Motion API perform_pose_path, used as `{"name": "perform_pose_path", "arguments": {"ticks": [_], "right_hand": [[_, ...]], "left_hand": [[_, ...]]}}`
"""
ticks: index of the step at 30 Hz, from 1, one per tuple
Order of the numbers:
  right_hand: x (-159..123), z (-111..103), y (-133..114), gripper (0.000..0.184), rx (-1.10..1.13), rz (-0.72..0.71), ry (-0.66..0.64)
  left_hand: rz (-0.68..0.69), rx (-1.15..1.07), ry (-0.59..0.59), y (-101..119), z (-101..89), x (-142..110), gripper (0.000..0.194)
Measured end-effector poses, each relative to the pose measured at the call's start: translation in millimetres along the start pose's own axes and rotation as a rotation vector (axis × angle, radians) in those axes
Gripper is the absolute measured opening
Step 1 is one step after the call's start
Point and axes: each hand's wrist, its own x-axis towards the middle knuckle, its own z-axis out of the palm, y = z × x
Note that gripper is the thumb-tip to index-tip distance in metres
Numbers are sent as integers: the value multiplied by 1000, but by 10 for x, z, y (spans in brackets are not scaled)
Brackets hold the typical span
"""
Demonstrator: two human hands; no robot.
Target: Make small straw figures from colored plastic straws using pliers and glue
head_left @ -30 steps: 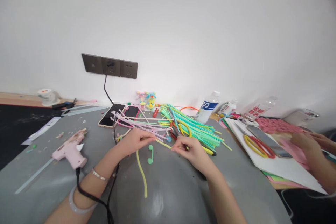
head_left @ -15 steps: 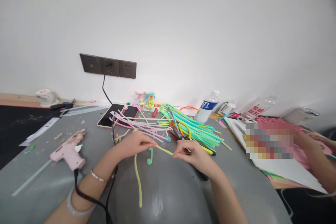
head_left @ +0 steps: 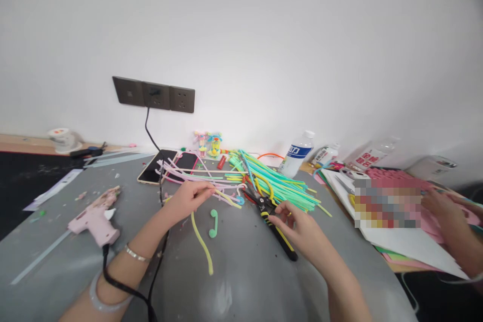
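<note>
My left hand [head_left: 194,198] pinches a yellow pipe cleaner [head_left: 203,249]. One end sticks out past the fingertips to the right, and a long tail hangs down below the hand. My right hand [head_left: 296,224] is beside black-and-yellow pliers [head_left: 281,239], its thumb and curled fingers apart with nothing seen between them. Whether it touches the pliers I cannot tell. On the grey tabletop between my hands lies a green pipe cleaner [head_left: 215,224] with both ends coiled. Behind are loose pink pipe cleaners [head_left: 196,177] and a bundle of green ones [head_left: 287,186].
A pink glue gun [head_left: 94,221] lies on the left, its black cord [head_left: 124,284] crossing my left forearm. Two phones [head_left: 158,166] and a water bottle [head_left: 298,153] are at the back. At right, another person's hands [head_left: 445,211] work beside white paper [head_left: 418,246].
My right hand has let go of the yellow pipe cleaner and moved right to the pliers. My left hand has shifted slightly up and left, still gripping it.
</note>
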Motion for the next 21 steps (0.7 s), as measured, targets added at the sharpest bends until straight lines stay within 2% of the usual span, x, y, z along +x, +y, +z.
{"name": "perform_pose_path", "arguments": {"ticks": [4, 7, 9, 14, 18, 21], "right_hand": [[-131, 232, 55, 22, -264, 110, 0], [-175, 342, 61, 11, -336, 106, 29], [-208, 350, 83, 12, -334, 100, 26], [-363, 227, 183, 22, -119, 55, 43], [-487, 99, 199, 34, 50, 25, 179], [-537, 59, 194, 34, 155, 35, 337]], "left_hand": [[-60, -117, -21, 23, 48, 0, 37], [-82, -234, -50, 29, 76, 2, 37], [-86, -322, -63, 25, 91, 1, 36], [-209, -566, -86, 1, 128, 8, 36], [-263, -706, -95, 22, 141, 28, 40], [-274, -757, -90, 55, 136, 29, 43]]}}
